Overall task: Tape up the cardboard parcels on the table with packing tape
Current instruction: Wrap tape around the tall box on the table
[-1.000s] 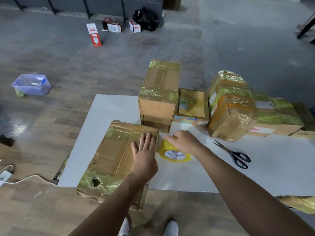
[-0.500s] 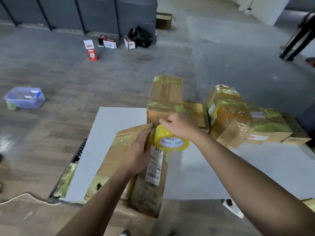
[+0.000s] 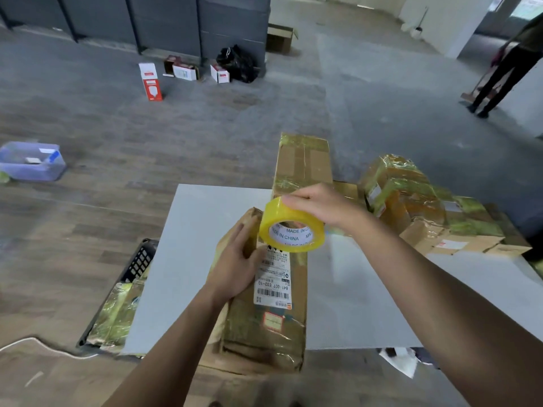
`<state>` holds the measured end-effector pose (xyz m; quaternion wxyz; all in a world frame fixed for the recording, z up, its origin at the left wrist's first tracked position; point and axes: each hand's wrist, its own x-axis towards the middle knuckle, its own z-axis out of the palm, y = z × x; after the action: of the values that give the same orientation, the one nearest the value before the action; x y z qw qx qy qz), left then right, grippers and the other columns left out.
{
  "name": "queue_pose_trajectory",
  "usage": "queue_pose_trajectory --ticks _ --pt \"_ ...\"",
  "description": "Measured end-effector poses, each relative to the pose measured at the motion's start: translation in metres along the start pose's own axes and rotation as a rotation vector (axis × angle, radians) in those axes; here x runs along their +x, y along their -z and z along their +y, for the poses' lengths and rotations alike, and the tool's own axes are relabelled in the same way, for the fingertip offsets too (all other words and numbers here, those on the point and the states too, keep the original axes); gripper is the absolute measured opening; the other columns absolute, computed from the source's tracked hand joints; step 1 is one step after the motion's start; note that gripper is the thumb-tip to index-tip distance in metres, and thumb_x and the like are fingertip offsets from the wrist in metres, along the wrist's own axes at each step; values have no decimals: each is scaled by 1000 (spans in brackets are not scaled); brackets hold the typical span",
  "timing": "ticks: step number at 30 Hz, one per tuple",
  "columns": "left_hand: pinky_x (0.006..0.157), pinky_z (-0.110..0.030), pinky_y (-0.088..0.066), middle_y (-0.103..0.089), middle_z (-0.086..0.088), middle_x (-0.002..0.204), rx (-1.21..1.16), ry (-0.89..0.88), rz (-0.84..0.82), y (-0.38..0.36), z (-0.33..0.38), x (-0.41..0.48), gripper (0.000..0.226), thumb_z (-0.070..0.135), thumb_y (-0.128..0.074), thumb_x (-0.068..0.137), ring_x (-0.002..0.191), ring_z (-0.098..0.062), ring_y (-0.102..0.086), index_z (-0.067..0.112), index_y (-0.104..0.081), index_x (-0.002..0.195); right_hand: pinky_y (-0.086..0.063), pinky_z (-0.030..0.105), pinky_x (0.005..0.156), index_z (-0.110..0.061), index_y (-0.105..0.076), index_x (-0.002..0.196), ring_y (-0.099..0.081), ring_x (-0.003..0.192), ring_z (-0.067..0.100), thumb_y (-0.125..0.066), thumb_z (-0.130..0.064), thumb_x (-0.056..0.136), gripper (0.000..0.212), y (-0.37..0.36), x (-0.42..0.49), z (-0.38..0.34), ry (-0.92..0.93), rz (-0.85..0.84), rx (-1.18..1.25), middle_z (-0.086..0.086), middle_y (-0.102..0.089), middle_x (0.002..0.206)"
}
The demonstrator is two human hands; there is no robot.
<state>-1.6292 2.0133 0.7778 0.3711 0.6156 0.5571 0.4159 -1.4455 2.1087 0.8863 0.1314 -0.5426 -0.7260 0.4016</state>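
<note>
A flat cardboard parcel [image 3: 273, 321] stands tilted on its edge at the front of the white table [image 3: 194, 248], its side with a white shipping label facing me. My left hand [image 3: 235, 265] grips its upper left edge, thumb on the label side. My right hand [image 3: 320, 204] holds a yellow roll of packing tape [image 3: 292, 230] from above, right over the parcel's top end. A tall taped box [image 3: 304, 165] stands behind it, and several taped parcels [image 3: 411, 201] are heaped at the table's right.
A black crate [image 3: 138, 265] with taped parcels sits on the floor at the table's left. A clear plastic tub [image 3: 32, 161] lies far left, small boxes [image 3: 183, 71] and a black bag at the back. A person's legs [image 3: 499, 71] show top right.
The parcel went from lying flat to standing on its edge, tipped up by my left hand. My right hand lifted the tape roll off the table to the parcel's top.
</note>
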Motion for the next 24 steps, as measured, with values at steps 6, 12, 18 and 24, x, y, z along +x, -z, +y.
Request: queue_pose_trajectory --ticks 6,12,18,24 --pt "120 -35 -25 -29 24 155 -42 94 -19 15 -12 2 64 6 -54 96 143 4 -26 35 -36 150 -42 29 66 -12 -72 106 -61 70 11 -52 -64 89 59 -30 3 -7 25 167 -93 -1 -67 75" --pt "113 -32 -37 -51 12 144 -120 184 29 13 -14 3 56 9 -56 96 131 -6 -49 34 -44 145 -43 30 59 -3 -68 85 -60 62 29 -51 -53 92 53 -12 -2 3 -8 173 -471 14 -61 64" --pt "118 -33 -26 -23 7 160 93 153 -19 12 -6 2 59 16 -48 101 146 -10 -24 29 -26 154 -52 40 89 -4 -73 100 -67 99 24 -56 -42 95 42 -3 -8 13 12 167 -274 12 -73 102" --pt "123 -44 -3 20 0 162 877 -45 -255 7 9 9 83 40 -41 99 149 -18 20 13 15 154 -38 8 79 -19 -69 121 -57 112 5 -62 -39 95 34 -12 -17 22 -29 230 78 -15 -65 109"
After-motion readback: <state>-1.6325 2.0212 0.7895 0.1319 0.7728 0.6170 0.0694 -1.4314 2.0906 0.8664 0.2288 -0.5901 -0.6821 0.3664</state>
